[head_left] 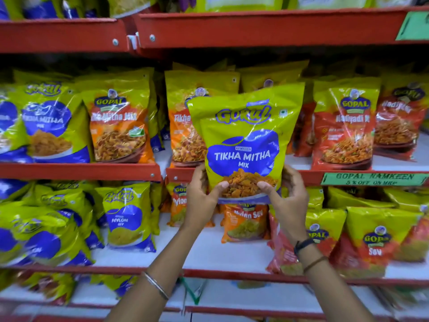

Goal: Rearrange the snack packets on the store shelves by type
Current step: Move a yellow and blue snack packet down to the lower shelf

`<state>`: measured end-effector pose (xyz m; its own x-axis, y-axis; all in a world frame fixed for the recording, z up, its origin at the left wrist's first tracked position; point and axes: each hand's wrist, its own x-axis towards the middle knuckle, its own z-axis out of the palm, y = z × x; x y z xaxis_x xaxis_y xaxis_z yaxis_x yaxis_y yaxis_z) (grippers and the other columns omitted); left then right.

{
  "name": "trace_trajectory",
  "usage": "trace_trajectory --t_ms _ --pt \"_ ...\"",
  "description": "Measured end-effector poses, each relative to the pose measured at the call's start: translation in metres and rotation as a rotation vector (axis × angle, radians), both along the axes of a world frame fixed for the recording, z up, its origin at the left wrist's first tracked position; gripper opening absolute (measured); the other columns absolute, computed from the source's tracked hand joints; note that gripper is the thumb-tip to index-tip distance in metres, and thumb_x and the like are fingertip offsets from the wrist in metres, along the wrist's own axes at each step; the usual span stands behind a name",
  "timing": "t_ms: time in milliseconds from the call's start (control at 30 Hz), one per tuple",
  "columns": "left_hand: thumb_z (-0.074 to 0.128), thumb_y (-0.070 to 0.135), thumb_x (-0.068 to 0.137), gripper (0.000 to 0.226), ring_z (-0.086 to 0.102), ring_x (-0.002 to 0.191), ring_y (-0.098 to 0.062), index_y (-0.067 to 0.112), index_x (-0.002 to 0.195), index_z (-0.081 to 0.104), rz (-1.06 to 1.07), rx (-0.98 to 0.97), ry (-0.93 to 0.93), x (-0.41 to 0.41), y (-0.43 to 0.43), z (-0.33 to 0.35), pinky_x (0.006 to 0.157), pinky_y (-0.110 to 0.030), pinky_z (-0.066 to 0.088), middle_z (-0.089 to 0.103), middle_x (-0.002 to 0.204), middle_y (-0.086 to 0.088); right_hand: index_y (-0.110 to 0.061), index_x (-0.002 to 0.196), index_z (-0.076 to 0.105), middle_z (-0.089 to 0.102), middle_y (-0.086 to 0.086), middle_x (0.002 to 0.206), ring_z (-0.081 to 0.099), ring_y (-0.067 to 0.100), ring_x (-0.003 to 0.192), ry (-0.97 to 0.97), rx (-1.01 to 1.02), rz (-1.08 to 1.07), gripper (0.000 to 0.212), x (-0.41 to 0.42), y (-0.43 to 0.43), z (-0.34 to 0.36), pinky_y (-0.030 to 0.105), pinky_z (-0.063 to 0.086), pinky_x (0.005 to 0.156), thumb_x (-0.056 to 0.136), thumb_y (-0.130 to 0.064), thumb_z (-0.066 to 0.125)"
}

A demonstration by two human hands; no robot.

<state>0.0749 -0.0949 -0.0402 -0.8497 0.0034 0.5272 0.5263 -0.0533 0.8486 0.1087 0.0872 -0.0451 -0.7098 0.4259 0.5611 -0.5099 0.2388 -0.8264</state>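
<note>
A Gokul Tikha Mitha Mix packet [243, 145] is held upright in front of the red middle shelf [81, 171], gripped at its lower corners by both hands.

The left hand [204, 196] and the right hand [287, 198] are each clamped on the packet's bottom edge, thumbs pressed to its front. Orange Gopal Tikha Mitha packets [118, 126] are stood just behind and to the left, red Gopal Nadiyadi packets [348, 131] to the right, and an orange Nylon Sev packet [246, 224] is seen on the shelf below.
</note>
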Motion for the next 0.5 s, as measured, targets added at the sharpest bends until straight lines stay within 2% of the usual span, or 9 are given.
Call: trace_trajectory --t_ms 67,200,267,333,367,433,500 --pt "0.071 0.026 0.073 0.04 0.064 0.105 -0.012 0.031 0.11 0.055 0.015 -0.032 -0.065 0.007 -0.02 -0.027 0.088 -0.033 0.053 0.068 0.109 0.011 -0.031 0.121 0.055 0.065 -0.002 0.12 0.062 0.013 0.111 -0.086 -0.034 0.056 0.066 0.005 -0.015 -0.028 0.039 0.051 0.097 0.06 -0.039 0.081" --pt "0.071 0.028 0.072 0.046 0.063 0.108 -0.014 0.04 0.113 0.054 0.023 -0.096 -0.208 0.012 -0.057 -0.084 0.092 -0.04 0.052 0.068 0.113 0.014 -0.049 0.12 0.048 0.061 -0.002 0.127 0.061 0.004 0.112 -0.243 -0.005 0.169 0.074 0.006 -0.042 -0.083 0.023 0.052 0.092 0.061 -0.021 0.083" --pt "0.072 0.031 0.074 0.048 0.062 0.112 -0.017 0.036 0.118 0.052 0.042 -0.147 -0.261 0.012 -0.072 -0.111 0.094 -0.047 0.051 0.066 0.118 0.008 -0.047 0.119 0.048 0.061 0.003 0.128 0.061 -0.001 0.11 -0.306 0.006 0.193 0.076 0.003 -0.051 -0.108 0.017 0.051 0.089 0.063 -0.012 0.085" --pt "0.071 0.035 0.074 0.054 0.061 0.114 -0.018 0.025 0.123 0.05 0.057 -0.189 -0.32 0.012 -0.083 -0.135 0.094 -0.05 0.051 0.065 0.122 0.0 -0.043 0.119 0.05 0.063 0.001 0.125 0.062 0.0 0.108 -0.381 0.04 0.213 0.072 0.002 -0.06 -0.13 0.02 0.052 0.089 0.065 -0.008 0.084" --pt "0.07 0.036 0.075 0.056 0.062 0.113 -0.018 0.024 0.125 0.049 0.06 -0.205 -0.342 0.011 -0.087 -0.144 0.093 -0.049 0.052 0.065 0.122 -0.001 -0.042 0.119 0.052 0.064 -0.001 0.125 0.063 0.004 0.109 -0.414 0.055 0.218 0.07 0.001 -0.064 -0.141 0.025 0.053 0.09 0.066 -0.011 0.084" --pt "0.07 0.037 0.075 0.056 0.063 0.111 -0.014 0.031 0.126 0.048 0.06 -0.227 -0.397 0.005 -0.095 -0.163 0.091 -0.041 0.054 0.067 0.119 0.008 -0.044 0.119 0.053 0.064 -0.003 0.124 0.063 0.011 0.112 -0.479 0.058 0.219 0.066 -0.004 -0.074 -0.163 0.031 0.053 0.092 0.065 -0.022 0.083" --pt "0.069 0.037 0.073 0.057 0.064 0.108 -0.009 0.03 0.125 0.049 0.063 -0.233 -0.43 -0.001 -0.099 -0.176 0.089 -0.035 0.054 0.068 0.115 0.015 -0.045 0.117 0.054 0.065 -0.001 0.123 0.063 0.015 0.112 -0.528 0.048 0.218 0.061 -0.009 -0.079 -0.178 0.033 0.052 0.093 0.064 -0.032 0.081"
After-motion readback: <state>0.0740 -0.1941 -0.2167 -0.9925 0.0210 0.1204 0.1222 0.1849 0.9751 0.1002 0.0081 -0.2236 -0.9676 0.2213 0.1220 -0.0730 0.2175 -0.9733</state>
